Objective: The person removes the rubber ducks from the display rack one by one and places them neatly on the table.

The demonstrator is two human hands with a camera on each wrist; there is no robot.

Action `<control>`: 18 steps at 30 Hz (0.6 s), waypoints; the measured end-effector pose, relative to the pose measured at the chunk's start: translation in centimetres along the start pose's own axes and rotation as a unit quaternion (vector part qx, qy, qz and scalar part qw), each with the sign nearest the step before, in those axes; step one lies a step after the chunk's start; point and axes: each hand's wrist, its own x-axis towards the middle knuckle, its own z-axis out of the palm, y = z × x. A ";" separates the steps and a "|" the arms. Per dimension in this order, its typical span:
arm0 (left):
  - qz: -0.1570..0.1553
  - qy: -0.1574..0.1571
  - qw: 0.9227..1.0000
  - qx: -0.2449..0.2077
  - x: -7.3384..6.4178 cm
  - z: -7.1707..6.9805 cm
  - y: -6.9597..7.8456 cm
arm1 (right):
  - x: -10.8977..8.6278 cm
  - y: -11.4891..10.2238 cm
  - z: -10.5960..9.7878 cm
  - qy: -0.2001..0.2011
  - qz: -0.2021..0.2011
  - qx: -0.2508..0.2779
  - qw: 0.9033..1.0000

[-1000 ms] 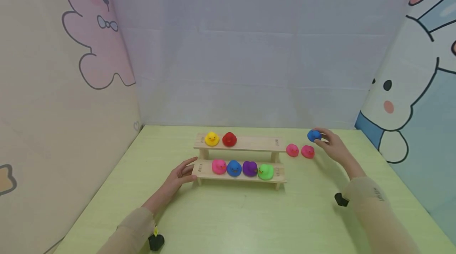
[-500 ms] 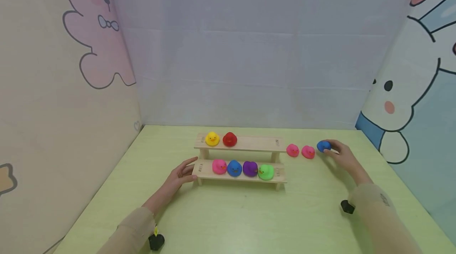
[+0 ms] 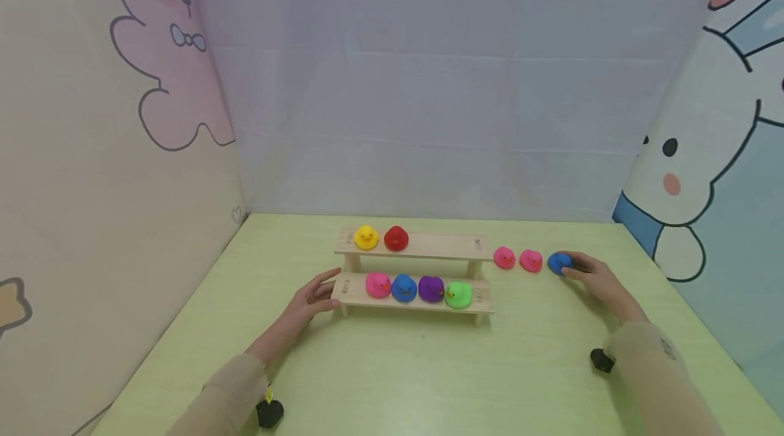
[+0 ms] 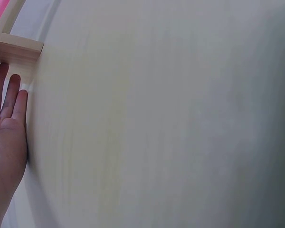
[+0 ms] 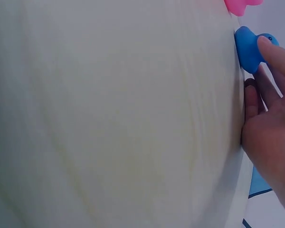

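Note:
At the right of the table my right hand [image 3: 603, 283] pinches a blue rubber duck [image 3: 559, 262] that stands on the tabletop. Its thumb lies against the duck's head in the right wrist view, where the blue duck [image 5: 249, 50] touches the table surface. Two pink rubber ducks [image 3: 504, 258] stand to its left in a row. My left hand [image 3: 309, 301] touches the left end of a two-step wooden stand [image 3: 444, 245]. In the left wrist view the left hand [image 4: 9, 128] has its fingers stretched out against the wood.
Yellow [image 3: 366, 237] and red [image 3: 396, 239] ducks sit on the upper step. The lower step bears pink [image 3: 378, 285], blue [image 3: 404, 288], purple [image 3: 431, 290] and green [image 3: 459, 295] ducks. A pale curtain [image 3: 380, 116] hangs behind the table [image 3: 392, 368].
The right hand has carried the blue duck down and to the right, from above the table onto it, beside the two pink ducks. My left hand has stayed at the stand.

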 end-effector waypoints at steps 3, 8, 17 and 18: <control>-0.003 0.003 1.000 0.002 0.0 0.0 0.1 | 0.1 0.2 0.0 -0.007 0.005 0.013 1.000; -0.003 0.006 1.000 0.004 0.1 -0.1 0.1 | 0.4 0.3 -0.1 -0.012 0.014 0.028 0.999; -0.003 0.005 1.000 0.009 0.1 0.0 0.0 | 0.2 0.0 0.0 -0.013 0.014 0.044 0.999; -0.002 0.005 1.000 0.010 0.1 0.0 0.0 | 0.1 0.0 0.0 -0.013 0.016 0.045 0.999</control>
